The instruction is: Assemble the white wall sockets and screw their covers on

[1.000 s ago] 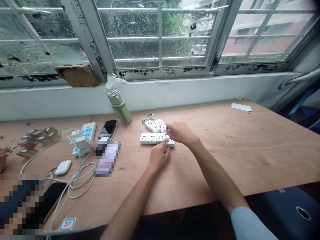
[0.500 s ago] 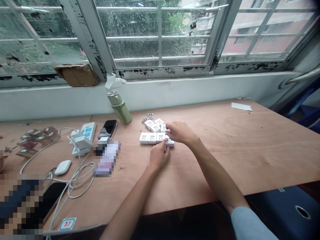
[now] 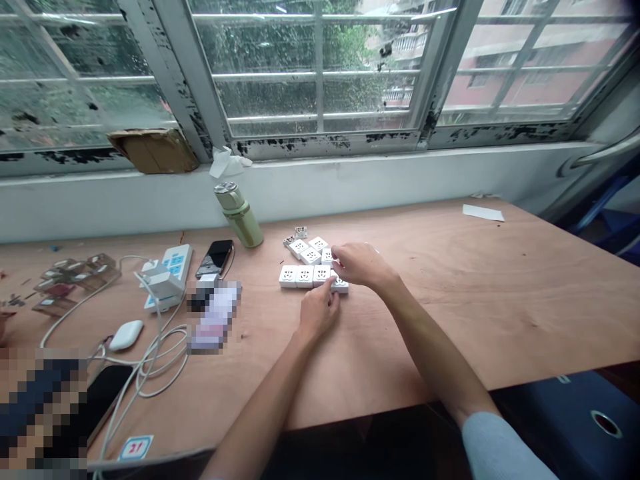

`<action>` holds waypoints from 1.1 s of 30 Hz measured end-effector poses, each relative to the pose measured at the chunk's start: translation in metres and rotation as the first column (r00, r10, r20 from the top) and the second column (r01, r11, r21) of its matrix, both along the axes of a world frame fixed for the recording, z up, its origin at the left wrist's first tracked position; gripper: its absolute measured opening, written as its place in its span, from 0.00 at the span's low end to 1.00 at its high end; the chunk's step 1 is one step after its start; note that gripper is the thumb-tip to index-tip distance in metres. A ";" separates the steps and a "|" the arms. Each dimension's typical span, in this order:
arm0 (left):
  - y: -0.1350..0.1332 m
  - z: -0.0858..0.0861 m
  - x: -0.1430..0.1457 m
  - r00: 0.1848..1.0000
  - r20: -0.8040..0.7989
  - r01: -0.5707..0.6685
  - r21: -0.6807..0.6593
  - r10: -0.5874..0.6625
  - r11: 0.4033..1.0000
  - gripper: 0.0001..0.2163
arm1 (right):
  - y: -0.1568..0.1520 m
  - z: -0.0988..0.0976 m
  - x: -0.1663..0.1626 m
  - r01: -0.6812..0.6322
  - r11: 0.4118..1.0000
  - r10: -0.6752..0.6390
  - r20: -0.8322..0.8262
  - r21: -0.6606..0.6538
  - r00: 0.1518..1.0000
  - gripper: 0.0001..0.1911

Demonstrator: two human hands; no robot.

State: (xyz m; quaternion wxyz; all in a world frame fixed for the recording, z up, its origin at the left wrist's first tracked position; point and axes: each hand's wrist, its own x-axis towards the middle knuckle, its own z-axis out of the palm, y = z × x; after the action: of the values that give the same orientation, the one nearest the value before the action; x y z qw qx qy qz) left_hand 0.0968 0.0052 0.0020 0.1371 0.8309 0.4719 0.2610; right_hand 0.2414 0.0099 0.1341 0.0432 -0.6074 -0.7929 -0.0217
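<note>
A row of white square power sockets (image 3: pixel 305 275) lies on the table in front of me. My left hand (image 3: pixel 318 311) is at the right end of the row, index finger and thumb pressed on the end socket (image 3: pixel 341 287). Over that socket's far side my right hand (image 3: pixel 363 263) is curled, fingertips pointing down. Whatever its fingers may pinch is hidden. Behind the row lie more sockets (image 3: pixel 311 255), one partly covered by the right hand. Two small socket inserts (image 3: pixel 301 232) with metal parts rest farther back.
A green thermos (image 3: pixel 240 217) stands near the wall. To the left are a phone (image 3: pixel 215 258), a power strip (image 3: pixel 176 267), white cables (image 3: pixel 163 360), an earbud case (image 3: pixel 126 335) and small brown blocks (image 3: pixel 75 277). A white paper strip (image 3: pixel 483 213) lies at the far right.
</note>
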 end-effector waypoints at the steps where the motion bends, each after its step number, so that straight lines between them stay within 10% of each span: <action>1: 0.000 0.000 0.000 1.000 -0.001 0.002 0.000 -0.002 1.000 0.18 | 0.000 0.000 0.001 -0.015 1.000 0.016 -0.013 0.003 1.000 0.08; 33: 0.000 -0.001 0.001 1.000 -0.001 -0.008 0.006 0.008 1.000 0.18 | 0.000 -0.002 0.001 -0.017 1.000 0.017 0.004 -0.010 1.000 0.10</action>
State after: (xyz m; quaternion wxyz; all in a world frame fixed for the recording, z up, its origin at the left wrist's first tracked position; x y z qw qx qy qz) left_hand 0.0976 0.0052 0.0012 0.1331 0.8296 0.4745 0.2626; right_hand 0.2421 0.0101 0.1324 0.0388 -0.6007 -0.7983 -0.0185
